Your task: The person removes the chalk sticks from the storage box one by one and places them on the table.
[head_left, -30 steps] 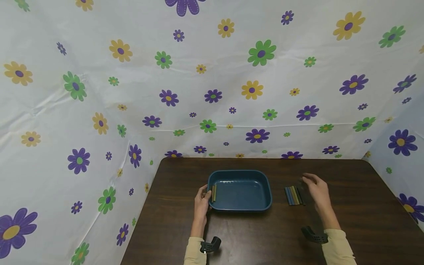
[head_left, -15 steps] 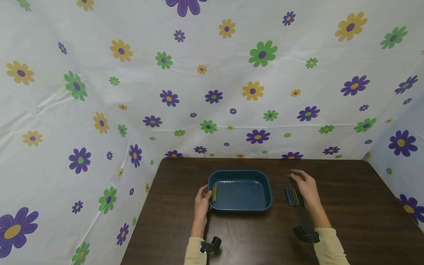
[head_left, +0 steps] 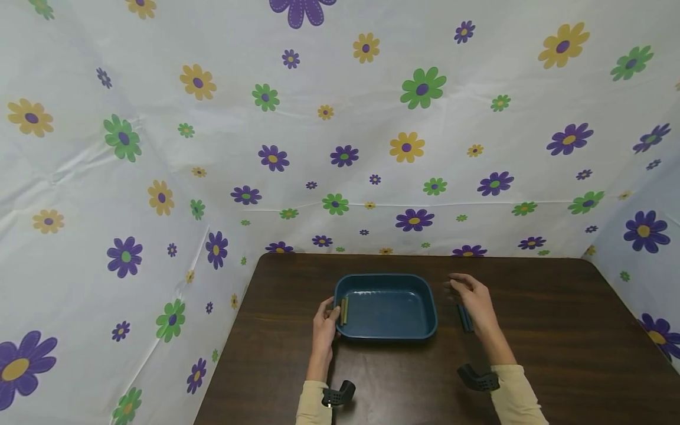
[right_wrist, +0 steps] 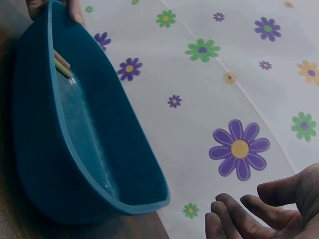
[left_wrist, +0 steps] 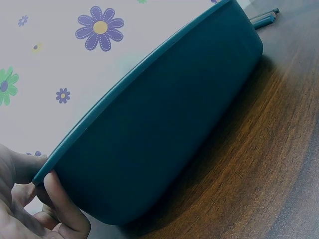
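My left hand (head_left: 323, 330) grips the left rim of a blue plastic tray (head_left: 382, 337), thumb over the edge and fingers outside, as the left wrist view (left_wrist: 45, 199) also shows. Two yellowish chalk-like sticks (head_left: 344, 311) lie side by side inside the tray's left end. To the right of the tray, my right hand (head_left: 480, 307) hovers with loosely bent fingers over a row of similar sticks. Only the blue sticks (head_left: 465, 319) show past it; the others are hidden. In the right wrist view no stick appears between the thumb and the greyish fingertips (right_wrist: 225, 201).
A dark wooden table (head_left: 393, 383) bears the tray and sticks. Behind it and at both sides hangs a white sheet (head_left: 297, 124) printed with purple, green and yellow flowers. Each wrist wears a black camera mount (head_left: 478, 379).
My right hand has moved left, from beside the row of sticks to over it, covering most of them. The left hand and the tray have stayed in place.
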`<state>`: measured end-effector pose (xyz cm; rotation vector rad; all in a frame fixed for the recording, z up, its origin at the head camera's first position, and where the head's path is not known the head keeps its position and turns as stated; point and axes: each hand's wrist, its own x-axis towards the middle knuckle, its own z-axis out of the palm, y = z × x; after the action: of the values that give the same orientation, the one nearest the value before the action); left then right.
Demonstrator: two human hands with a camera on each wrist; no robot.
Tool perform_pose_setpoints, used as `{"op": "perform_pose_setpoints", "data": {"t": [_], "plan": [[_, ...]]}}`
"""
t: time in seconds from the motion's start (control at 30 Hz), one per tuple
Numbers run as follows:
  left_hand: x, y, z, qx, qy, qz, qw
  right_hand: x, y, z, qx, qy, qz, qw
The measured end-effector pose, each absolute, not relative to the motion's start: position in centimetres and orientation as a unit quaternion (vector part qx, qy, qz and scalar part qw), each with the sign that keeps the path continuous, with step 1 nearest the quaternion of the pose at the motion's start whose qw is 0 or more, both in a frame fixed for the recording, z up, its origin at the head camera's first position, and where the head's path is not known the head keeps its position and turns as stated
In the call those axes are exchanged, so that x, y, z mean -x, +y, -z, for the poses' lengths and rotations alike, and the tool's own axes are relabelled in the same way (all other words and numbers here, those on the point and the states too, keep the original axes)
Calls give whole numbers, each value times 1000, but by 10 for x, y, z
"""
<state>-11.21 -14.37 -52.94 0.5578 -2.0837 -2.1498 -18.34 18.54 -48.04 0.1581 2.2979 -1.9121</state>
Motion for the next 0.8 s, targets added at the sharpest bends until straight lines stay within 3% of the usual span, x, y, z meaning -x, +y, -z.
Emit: {"op": "perform_pose_setpoints", "data": {"t": [0.3, 0.8], "plan": [[119, -146, 556, -196, -681, 702, 64, 187, 161, 482, -30, 793, 604, 72], [119, -146, 558, -196, -682, 702, 62, 185, 114, 496, -9, 754, 648, 104]]}}
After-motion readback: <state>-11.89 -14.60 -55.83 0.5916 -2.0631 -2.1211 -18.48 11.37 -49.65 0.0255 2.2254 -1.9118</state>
